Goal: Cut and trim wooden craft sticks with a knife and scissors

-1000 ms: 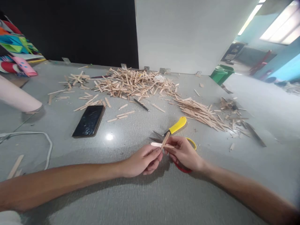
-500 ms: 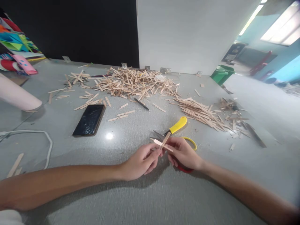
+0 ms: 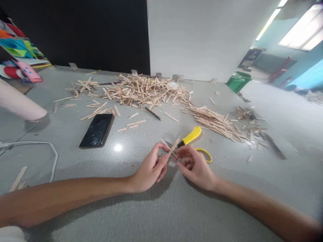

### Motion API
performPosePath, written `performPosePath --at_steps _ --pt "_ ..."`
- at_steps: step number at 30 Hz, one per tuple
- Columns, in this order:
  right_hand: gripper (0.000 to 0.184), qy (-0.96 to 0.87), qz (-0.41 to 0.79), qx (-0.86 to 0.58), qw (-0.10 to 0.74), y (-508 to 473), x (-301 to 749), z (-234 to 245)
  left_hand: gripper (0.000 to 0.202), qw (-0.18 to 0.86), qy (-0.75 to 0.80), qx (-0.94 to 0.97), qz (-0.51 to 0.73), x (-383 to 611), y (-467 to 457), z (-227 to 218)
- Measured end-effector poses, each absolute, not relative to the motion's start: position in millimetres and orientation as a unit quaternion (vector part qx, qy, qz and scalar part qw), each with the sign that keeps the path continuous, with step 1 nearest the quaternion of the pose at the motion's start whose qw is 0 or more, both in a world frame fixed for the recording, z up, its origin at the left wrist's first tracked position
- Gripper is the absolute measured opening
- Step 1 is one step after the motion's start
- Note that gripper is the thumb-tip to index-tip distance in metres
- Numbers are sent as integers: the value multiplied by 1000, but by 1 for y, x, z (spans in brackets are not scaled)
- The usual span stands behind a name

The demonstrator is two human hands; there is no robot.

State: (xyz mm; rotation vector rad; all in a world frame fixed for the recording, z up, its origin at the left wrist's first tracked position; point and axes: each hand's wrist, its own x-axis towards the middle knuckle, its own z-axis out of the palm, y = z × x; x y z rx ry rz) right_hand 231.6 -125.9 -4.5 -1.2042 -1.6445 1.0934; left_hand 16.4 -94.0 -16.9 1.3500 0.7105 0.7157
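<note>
My left hand (image 3: 152,168) pinches a small cross of wooden craft sticks (image 3: 174,144) between thumb and fingers, above the table. Close on its right, my right hand (image 3: 198,166) has its thumb and index finger apart, by the lower end of one stick; I cannot tell whether they touch it. Just behind the hands lies a yellow-handled tool (image 3: 192,136) with a black collar, its blade partly hidden by the sticks. A yellow loop handle (image 3: 207,155), looking like that of scissors, shows beside my right hand.
A large heap of craft sticks (image 3: 141,89) lies at the back, with a flatter pile (image 3: 214,121) to the right. A phone (image 3: 97,131), a black pen (image 3: 153,113) and a white cable (image 3: 54,154) lie on the table (image 3: 141,215). A pale tube (image 3: 22,102) is at left.
The crossed sticks have turned in my left hand. My right fingers have come off them and spread, and my right hand has shifted slightly.
</note>
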Motion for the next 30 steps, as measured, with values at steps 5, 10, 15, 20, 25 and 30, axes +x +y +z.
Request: performPosePath --at_steps 5,10,15,20,25,30 --pt "9 -655 449 -474 380 -126 232 -5 33 644 320 618 317 15 -98 -15" --pt "6 -648 482 -469 358 -126 233 -4 33 626 331 630 318 16 -99 -13" --pt "4 -664 455 -469 363 -126 232 -2 33 611 347 637 318 18 -98 -13" --pt "11 -695 402 -467 371 -127 233 -2 31 578 375 649 322 15 -97 -14" --pt "7 -699 381 -470 380 -126 232 -2 30 525 391 689 312 13 -95 -11" --pt "17 -707 339 -492 378 -126 232 -7 29 497 387 715 303 13 -95 -6"
